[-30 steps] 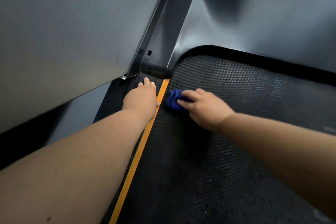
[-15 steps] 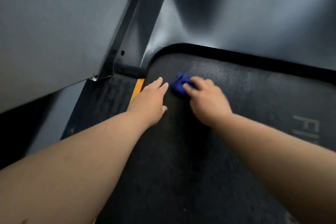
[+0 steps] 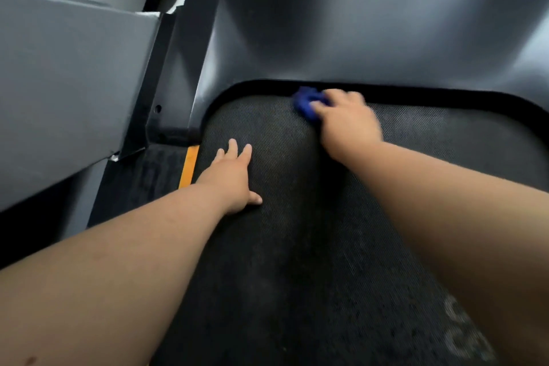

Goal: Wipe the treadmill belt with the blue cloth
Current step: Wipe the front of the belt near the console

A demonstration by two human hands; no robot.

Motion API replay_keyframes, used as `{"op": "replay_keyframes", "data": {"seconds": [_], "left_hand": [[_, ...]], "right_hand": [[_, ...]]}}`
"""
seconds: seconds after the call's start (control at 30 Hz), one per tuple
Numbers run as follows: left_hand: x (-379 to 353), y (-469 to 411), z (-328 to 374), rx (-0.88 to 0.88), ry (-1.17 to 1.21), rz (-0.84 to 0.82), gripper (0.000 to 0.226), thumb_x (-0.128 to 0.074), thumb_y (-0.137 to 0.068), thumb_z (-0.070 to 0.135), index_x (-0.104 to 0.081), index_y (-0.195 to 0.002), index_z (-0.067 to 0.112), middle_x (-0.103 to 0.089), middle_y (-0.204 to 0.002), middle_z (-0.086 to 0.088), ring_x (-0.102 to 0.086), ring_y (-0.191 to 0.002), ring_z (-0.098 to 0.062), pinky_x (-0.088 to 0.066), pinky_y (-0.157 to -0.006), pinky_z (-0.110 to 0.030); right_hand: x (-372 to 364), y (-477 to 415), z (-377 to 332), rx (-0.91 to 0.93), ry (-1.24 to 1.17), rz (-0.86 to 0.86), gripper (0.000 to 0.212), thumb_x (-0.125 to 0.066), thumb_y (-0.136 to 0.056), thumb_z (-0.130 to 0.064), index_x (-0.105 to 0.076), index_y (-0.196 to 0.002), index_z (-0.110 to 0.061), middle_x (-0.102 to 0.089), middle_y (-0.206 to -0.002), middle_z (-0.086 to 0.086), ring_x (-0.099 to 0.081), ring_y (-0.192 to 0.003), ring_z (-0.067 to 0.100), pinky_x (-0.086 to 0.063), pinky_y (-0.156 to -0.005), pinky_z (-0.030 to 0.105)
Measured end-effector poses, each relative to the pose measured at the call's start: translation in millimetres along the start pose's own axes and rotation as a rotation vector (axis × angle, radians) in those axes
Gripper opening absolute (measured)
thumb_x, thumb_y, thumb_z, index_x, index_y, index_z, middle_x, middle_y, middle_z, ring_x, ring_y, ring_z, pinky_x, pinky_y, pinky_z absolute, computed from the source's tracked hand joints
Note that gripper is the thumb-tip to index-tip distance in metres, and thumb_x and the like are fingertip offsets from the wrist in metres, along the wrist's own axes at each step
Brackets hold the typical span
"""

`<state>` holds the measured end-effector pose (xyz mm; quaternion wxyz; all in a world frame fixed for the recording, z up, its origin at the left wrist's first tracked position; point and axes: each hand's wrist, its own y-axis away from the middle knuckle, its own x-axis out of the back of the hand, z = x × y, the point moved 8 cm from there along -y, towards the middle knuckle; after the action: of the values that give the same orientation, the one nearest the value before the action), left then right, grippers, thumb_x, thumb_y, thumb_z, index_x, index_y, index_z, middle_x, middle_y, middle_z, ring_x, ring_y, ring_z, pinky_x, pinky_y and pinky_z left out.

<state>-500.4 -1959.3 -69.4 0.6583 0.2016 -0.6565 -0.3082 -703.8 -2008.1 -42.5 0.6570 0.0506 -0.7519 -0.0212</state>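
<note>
The right hand [image 3: 346, 120] grips the blue cloth [image 3: 307, 101], now at the belt [image 3: 282, 246] front edge instead of beside the orange stripe [image 3: 190, 166], while the left hand [image 3: 234, 177] lies flat on the belt, so wiping advances

Both arms were bare: the left forearm [image 3: 118, 261] filled the lower left, the right forearm [image 3: 460, 217] the lower right. A small dark mark [image 3: 29, 361] sat on the left one (near the bottom corner). The left hand [image 3: 230, 180] showed short, rounded fingers; the right hand [image 3: 344, 122] was blurred.
</note>
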Motion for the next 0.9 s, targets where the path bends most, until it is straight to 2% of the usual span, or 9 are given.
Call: {"op": "replay_keyframes", "data": {"seconds": [0.1,0.17,0.3,0.37,0.47,0.57,0.63,0.8,0.9], "left_hand": [[-2.2,0.9,-0.5,-0.007,-0.006,-0.022,0.116,-0.075,-0.075,0.042,0.011,-0.150,0.023,0.021,-0.156,-0.005,0.006,-0.145,-0.029,-0.020,-0.116,-0.045],[-3.9,1.3,0.1,0.002,-0.010,-0.007,0.118,-0.077,-0.075,0.040,0.012,-0.150,0.023,0.021,-0.156,-0.004,0.006,-0.146,-0.028,-0.022,-0.115,-0.045],[-2.1,4.9,-2.3,0.026,0.049,0.070,0.120,-0.081,-0.071,0.037,0.006,-0.151,0.015,0.015,-0.158,-0.003,0.003,-0.146,-0.024,-0.017,-0.117,-0.038],[-2.7,6.5,-4.4,0.034,0.069,0.090,0.120,-0.080,-0.071,0.038,0.004,-0.151,0.011,0.014,-0.158,-0.004,0.004,-0.146,-0.023,-0.014,-0.117,-0.034],[-7.0,5.1,-5.7,0.048,0.064,0.070,0.118,-0.078,-0.073,0.039,0.007,-0.151,0.012,0.018,-0.158,-0.003,0.006,-0.146,-0.021,-0.015,-0.117,-0.035],[-6.7,1.1,-6.5,0.049,0.050,0.039,0.119,-0.078,-0.073,0.039,0.008,-0.150,0.012,0.019,-0.157,-0.003,0.006,-0.146,-0.022,-0.018,-0.116,-0.036],[-6.4,0.8,-6.1,0.045,0.057,0.040,0.119,-0.078,-0.073,0.040,0.007,-0.151,0.013,0.018,-0.157,-0.002,0.006,-0.146,-0.021,-0.020,-0.116,-0.036],[-0.8,10.3,-10.3,-0.008,0.127,0.120,0.117,-0.080,-0.069,0.042,-0.002,-0.152,0.015,0.011,-0.159,0.002,0.000,-0.146,-0.014,-0.017,-0.114,-0.029],[0.2,14.7,-13.2,-0.050,0.161,0.146,0.115,-0.080,-0.069,0.043,-0.005,-0.152,0.016,0.008,-0.159,0.006,-0.001,-0.146,-0.011,-0.015,-0.114,-0.025]], "right_hand": [[-3.6,22.8,51.2,-0.442,-0.067,0.037,0.038,-0.042,-0.092,-0.015,-0.048,-0.129,-0.013,-0.037,-0.136,0.011,-0.039,-0.114,0.036,-0.041,-0.086,0.041],[-6.8,18.7,24.1,-0.445,-0.066,0.010,0.040,-0.041,-0.091,-0.016,-0.043,-0.131,-0.013,-0.034,-0.137,0.010,-0.038,-0.115,0.034,-0.040,-0.086,0.040],[-14.9,7.5,-79.5,0.202,-0.120,-0.142,0.043,-0.039,-0.092,-0.020,-0.042,-0.135,-0.025,-0.031,-0.146,-0.003,-0.036,-0.120,0.029,-0.037,-0.092,0.039],[-20.3,15.7,-87.4,0.369,-0.067,-0.208,0.046,-0.038,-0.094,-0.022,-0.039,-0.139,-0.031,-0.026,-0.151,-0.008,-0.034,-0.124,0.026,-0.036,-0.095,0.040],[-7.4,14.0,-13.3,-0.035,-0.033,0.019,0.043,-0.040,-0.092,-0.023,-0.042,-0.135,-0.029,-0.032,-0.147,-0.005,-0.040,-0.118,0.030,-0.039,-0.088,0.039],[-9.6,21.7,34.1,-0.413,-0.074,-0.022,0.051,-0.042,-0.090,-0.018,-0.035,-0.140,-0.021,-0.027,-0.148,0.003,-0.037,-0.119,0.034,-0.038,-0.089,0.040],[-8.7,19.2,6.0,-0.260,-0.036,-0.030,0.049,-0.042,-0.090,-0.017,-0.034,-0.138,-0.021,-0.022,-0.151,0.002,-0.037,-0.119,0.033,-0.039,-0.089,0.040],[-27.2,28.4,-85.4,0.435,-0.054,-0.220,0.054,-0.037,-0.093,-0.023,-0.030,-0.145,-0.036,-0.016,-0.157,-0.011,-0.030,-0.126,0.024,-0.031,-0.097,0.037],[-15.1,11.9,-46.4,0.260,0.046,-0.024,0.045,-0.042,-0.091,-0.029,-0.045,-0.133,-0.042,-0.042,-0.140,-0.007,-0.038,-0.119,0.026,-0.032,-0.090,0.037]]}}
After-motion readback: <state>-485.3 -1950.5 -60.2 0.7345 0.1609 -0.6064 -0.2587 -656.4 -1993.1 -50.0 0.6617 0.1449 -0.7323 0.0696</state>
